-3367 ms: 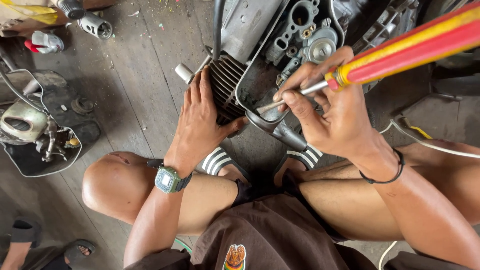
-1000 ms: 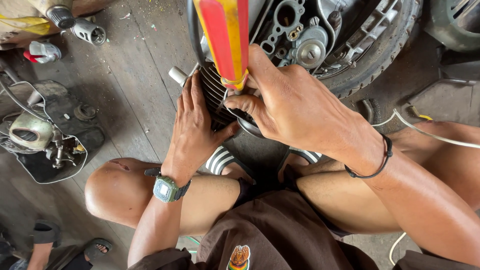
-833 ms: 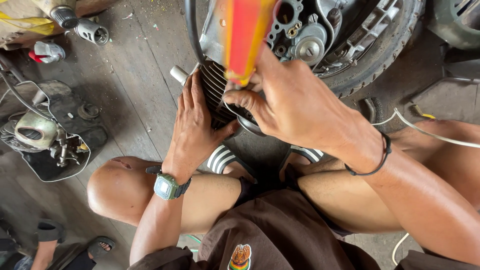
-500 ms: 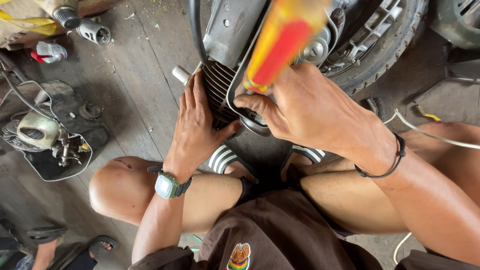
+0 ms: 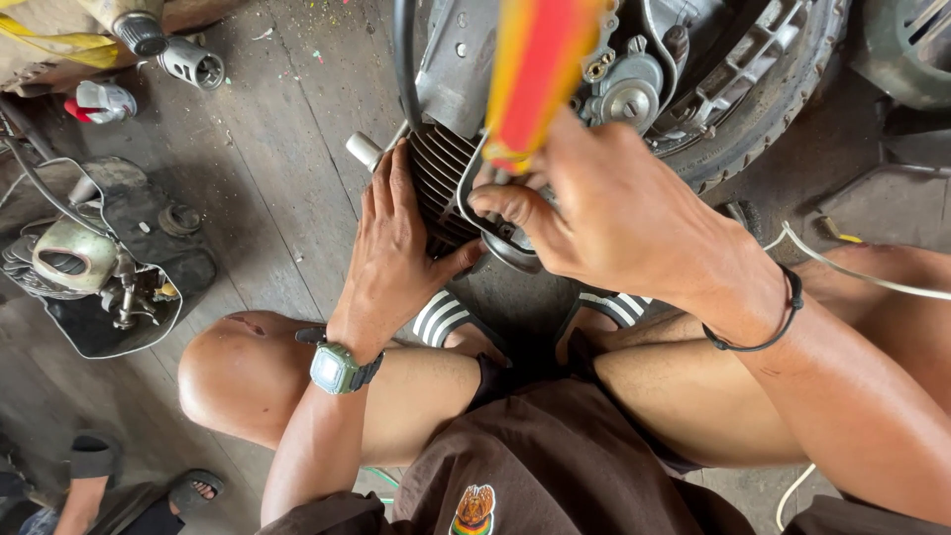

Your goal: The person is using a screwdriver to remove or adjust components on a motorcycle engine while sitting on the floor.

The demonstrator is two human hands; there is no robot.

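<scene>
Metal fins of the engine cylinder sit just above our knees. Our left hand lies flat against them, bracing, closed on nothing; our right hand grips the screwdriver. We should keep it square and press steadily.

1. Small-engine or motorbike repair workshop, floor-level work.
2. Evidence: finned engine cylinder, tyre, stripped carburettor parts in a black tray.
3. Grimy wooden plank floor, loose parts scattered about.
</scene>
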